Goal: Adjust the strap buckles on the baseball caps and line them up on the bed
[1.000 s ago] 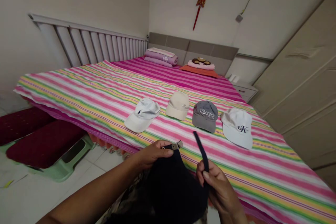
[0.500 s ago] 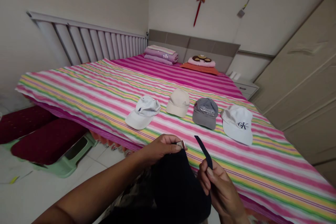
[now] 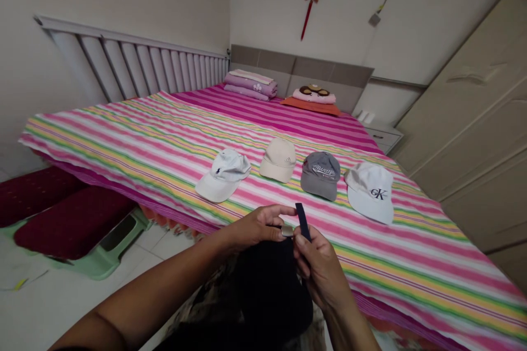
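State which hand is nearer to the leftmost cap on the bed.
Left. The left hand is on the near side of the leftmost cap, a little to its right, not touching; the right hand is farther right.

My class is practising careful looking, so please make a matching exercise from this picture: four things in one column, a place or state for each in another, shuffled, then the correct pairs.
1. Dark cap
2. Strap
3. Buckle
4. Grey cap

A. On the bed, between a beige cap and a white cap
B. Shiny, by the thumb of the left hand
C. Against the person's body, below both hands
D. Pinched in the right hand, its end pointing up

Pairs: 1-C, 2-D, 3-B, 4-A
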Tool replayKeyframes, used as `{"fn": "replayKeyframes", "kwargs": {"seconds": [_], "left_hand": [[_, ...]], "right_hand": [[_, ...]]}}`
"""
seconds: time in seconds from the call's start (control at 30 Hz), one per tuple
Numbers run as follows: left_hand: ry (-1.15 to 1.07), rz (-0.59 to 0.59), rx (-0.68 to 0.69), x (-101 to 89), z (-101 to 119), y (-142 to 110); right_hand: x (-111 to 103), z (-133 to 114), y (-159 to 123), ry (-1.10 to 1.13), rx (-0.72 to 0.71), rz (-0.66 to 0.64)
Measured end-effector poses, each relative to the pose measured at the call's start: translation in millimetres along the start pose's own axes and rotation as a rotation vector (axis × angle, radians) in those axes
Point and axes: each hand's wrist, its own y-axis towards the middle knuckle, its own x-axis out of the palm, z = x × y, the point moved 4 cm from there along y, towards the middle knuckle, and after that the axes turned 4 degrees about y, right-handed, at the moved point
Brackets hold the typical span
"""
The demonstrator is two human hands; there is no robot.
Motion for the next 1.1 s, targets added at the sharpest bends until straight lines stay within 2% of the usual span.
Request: {"fn": "replayKeyframes", "kwargs": {"seconds": [0.13,0.23,0.33,0.6,0.67,0.83,1.1], "left_hand": [[0.056,-0.031,0.025,-0.8,-0.8,2.5],[0.115,-0.026,0.035,-1.9,-0.6,1.5],[0.227,-0.012,0.086,-3.4,0.5,-0.5],[0.704,0.271,0.297,-8.6,7.3,-7.1],[0.738,0.313,0.319,-9.3,8.2,-8.8],[0.409,0.314,0.264,-13.4,1.5,-7.6],[-0.013,0.332,0.165,-20.7,-7.9,-8.4]], "right_hand": [[2.0,1.3,3.0,-0.051,0.058,-0.012],[3.3,2.6,3.3,-0.008,0.108,-0.072],[3.5,4.2,3.3,0.052,0.132,-0.072],[8.2,4.1,3.1,0.079,0.106,-0.031],[8.2,3.5,2.6,0.053,0.095,-0.027],[10.7,2.8,0.6,-0.035,0.043,-0.032],[10.2,1.9,-0.5,-0.043,-0.014,-0.002]]}}
